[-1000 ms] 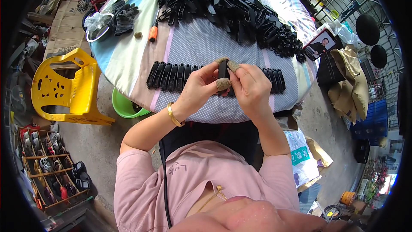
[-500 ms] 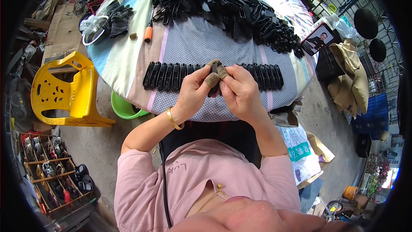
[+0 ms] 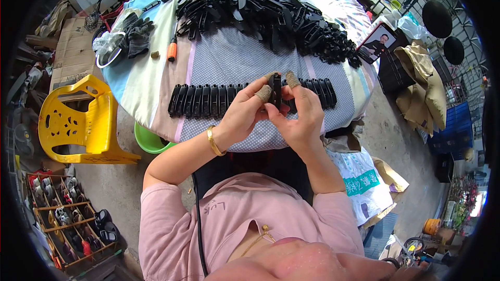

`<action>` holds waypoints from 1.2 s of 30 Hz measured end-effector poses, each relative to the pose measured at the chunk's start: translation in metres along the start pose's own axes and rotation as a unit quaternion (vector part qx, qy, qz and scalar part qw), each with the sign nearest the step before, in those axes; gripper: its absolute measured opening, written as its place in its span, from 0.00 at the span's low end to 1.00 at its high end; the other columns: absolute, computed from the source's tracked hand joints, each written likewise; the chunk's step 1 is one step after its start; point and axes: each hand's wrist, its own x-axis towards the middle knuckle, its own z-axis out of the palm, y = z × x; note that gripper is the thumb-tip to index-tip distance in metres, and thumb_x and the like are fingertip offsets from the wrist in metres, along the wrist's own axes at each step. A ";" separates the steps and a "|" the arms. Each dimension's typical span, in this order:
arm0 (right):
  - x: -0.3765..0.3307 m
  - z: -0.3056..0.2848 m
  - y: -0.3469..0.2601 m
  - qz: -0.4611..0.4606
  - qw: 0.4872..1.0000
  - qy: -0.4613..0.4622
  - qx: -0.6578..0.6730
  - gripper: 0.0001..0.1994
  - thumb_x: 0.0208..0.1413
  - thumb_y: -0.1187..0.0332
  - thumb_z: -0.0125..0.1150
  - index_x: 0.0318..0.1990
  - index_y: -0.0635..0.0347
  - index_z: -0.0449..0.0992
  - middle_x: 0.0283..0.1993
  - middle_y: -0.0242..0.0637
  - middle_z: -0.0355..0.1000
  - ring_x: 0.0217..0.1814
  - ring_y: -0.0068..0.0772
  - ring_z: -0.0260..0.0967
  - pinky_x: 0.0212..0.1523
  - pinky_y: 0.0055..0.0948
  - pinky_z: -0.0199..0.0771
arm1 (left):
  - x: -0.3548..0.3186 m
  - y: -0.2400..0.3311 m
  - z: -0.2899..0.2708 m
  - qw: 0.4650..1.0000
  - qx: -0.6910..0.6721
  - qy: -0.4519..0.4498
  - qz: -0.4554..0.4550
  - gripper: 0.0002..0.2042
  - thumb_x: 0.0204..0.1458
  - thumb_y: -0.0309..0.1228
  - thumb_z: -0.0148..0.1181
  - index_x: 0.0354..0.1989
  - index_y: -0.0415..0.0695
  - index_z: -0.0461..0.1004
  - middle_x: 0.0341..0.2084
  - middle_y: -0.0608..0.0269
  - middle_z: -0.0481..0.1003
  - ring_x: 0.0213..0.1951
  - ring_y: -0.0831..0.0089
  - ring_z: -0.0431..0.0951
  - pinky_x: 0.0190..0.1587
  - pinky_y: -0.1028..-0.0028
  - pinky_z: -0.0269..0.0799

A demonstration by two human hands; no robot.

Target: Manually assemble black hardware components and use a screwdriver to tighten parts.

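There were two hands [image 3: 241, 108], one gold bangle [image 3: 213, 138], one orange-handled tool [image 3: 172, 52], one phone [image 3: 375, 44], one yellow chair [image 3: 99, 136], two black discs [image 3: 437, 19]

pink shirt [image 3: 224, 226] w/ short dark lettering [image 3: 216, 206] across the chest, white bag [image 3: 366, 202] w/ pale characters on a teal panel [image 3: 362, 182], brown cardboard sheet [image 3: 78, 54] w/ dark caps near its bottom edge, kinda small & blurry tbh.

Chair [image 3: 96, 138], yel. plastic, 1 pc., L side. Basin [image 3: 148, 141], grn., nr. chair. Shoe rack [image 3: 65, 226], wd., w/ shoes [image 3: 63, 216]; blk. sandals [image 3: 104, 219] beside. Cardboard [image 3: 73, 52], brn., beyond chair. Gloves [image 3: 138, 37], dk. gry. Screwdriver [image 3: 172, 52], orange hdl. Phone [image 3: 376, 46], lit screen, propped R. Sacks [image 3: 435, 93], brn. Crate [image 3: 452, 132], blue. Bag [image 3: 350, 165], wht./grn., lower R.
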 end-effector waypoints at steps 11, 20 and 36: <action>-0.002 -0.082 0.071 0.238 0.942 -0.036 -0.233 0.19 0.41 0.69 0.63 0.44 0.61 0.70 0.30 0.36 0.74 0.26 0.32 0.71 0.29 0.30 0.71 | 0.070 0.036 -0.012 0.830 0.557 0.019 0.029 0.15 0.50 0.25 0.52 0.48 0.41 0.70 0.39 0.56 0.70 0.39 0.70 0.72 0.42 0.73 0.71; -0.026 -0.074 0.121 0.312 0.920 -0.119 -0.205 0.22 0.42 0.69 0.63 0.48 0.60 0.69 0.28 0.35 0.74 0.27 0.33 0.72 0.29 0.31 0.71 | 0.157 0.042 -0.057 0.286 0.908 -0.068 0.299 0.11 0.43 0.24 0.53 0.37 0.47 0.74 0.48 0.58 0.64 0.50 0.63 0.64 0.48 0.70 0.65; 0.032 -0.036 0.194 0.168 0.951 -0.172 -0.197 0.09 0.46 0.65 0.60 0.35 0.56 0.78 0.33 0.41 0.73 0.36 0.43 0.72 0.37 0.35 0.71 | 0.066 0.047 -0.020 0.819 0.555 0.033 0.142 0.14 0.53 0.27 0.52 0.48 0.40 0.69 0.30 0.64 0.70 0.28 0.78 0.68 0.32 0.78 0.66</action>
